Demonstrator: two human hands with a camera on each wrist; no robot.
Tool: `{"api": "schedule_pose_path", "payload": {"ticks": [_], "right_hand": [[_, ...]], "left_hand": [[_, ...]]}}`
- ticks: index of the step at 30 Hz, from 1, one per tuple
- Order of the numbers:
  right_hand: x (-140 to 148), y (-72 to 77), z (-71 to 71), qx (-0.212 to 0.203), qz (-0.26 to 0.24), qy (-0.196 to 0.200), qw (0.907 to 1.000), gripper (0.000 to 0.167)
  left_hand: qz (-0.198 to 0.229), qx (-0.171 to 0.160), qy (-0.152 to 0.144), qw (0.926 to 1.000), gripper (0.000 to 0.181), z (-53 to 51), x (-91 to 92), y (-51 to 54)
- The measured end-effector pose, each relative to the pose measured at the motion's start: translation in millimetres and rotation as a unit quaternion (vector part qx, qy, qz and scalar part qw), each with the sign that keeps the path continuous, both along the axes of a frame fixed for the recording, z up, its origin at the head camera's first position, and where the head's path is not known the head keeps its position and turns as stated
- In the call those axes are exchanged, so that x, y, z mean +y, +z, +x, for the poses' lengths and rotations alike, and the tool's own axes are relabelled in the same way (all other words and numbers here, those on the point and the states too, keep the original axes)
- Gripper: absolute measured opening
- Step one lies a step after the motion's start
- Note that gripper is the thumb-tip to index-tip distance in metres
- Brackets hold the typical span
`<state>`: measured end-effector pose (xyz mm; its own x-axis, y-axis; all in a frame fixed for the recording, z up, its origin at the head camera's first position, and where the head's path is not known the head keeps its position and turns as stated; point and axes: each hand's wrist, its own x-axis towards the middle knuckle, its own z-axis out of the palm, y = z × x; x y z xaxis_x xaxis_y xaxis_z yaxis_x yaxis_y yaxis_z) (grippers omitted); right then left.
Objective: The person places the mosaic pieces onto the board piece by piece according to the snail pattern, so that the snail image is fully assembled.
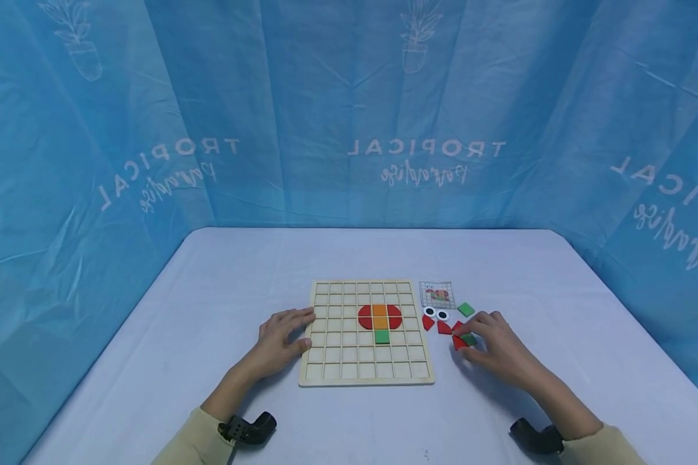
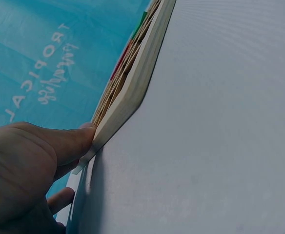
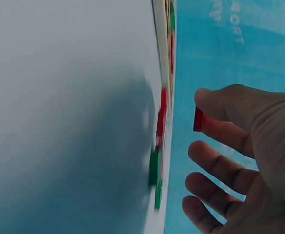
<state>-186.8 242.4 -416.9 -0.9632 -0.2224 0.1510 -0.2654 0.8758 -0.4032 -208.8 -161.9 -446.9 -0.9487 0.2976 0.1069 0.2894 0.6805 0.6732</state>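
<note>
A wooden grid board (image 1: 349, 374) lies on the table, holding two red rounded pieces (image 1: 365, 317) around orange squares (image 1: 379, 317), with a green square (image 1: 382, 336) below them. The left hand (image 1: 276, 342) rests at the board's left edge, its thumb touching the rim in the left wrist view. Right of the board, the right hand (image 1: 503, 352) pinches a red piece (image 3: 198, 120) between thumb and index finger, raised off the table; its other fingers are spread. Under and beside that hand lie more red pieces (image 1: 444, 328) and green pieces (image 1: 466, 309).
Two round eye pieces (image 1: 429, 312) lie just right of the board. Behind them is a small printed card (image 1: 437, 294) with a gridded picture. A white cloth covers the table (image 1: 256, 271), and a blue printed curtain (image 1: 326, 194) hangs behind and at both sides.
</note>
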Motion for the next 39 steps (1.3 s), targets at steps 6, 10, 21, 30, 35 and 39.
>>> {"api": "schedule_pose_path", "payload": {"ticks": [6, 10, 21, 30, 35, 39], "right_hand": [[-34.7, 0.6, -12.3, 0.018, -0.014, 0.026, 0.9994, 0.026], [-54.4, -2.1, -19.6, 0.018, -0.014, 0.034, 0.9992, 0.025], [-87.2, -11.5, -31.5, 0.024, 0.006, 0.056, 0.9981, 0.022], [-100.2, -13.7, -33.4, 0.031, 0.039, 0.06, 0.9969, 0.022], [-99.4, -15.6, -33.8, 0.036, 0.045, 0.056, 0.9968, 0.022], [-96.8, -16.2, -33.5, 0.035, 0.038, 0.055, 0.9971, 0.023]], "left_hand": [[-0.002, 0.0, -0.001, 1.0, 0.05, -0.9, 1.2, -0.8], [-0.002, -0.004, 0.001, 1.0, 0.051, -0.3, 2.0, -0.5], [-0.001, 0.003, -0.002, 1.0, 0.05, 0.9, 1.2, 1.7], [-0.001, 0.005, -0.006, 1.0, 0.049, 1.6, 0.1, 2.9], [-0.003, 0.004, -0.005, 1.0, 0.049, 0.8, 0.2, 2.1], [-0.004, 0.008, -0.007, 0.9999, 0.05, 0.3, -0.4, 0.5]]}}
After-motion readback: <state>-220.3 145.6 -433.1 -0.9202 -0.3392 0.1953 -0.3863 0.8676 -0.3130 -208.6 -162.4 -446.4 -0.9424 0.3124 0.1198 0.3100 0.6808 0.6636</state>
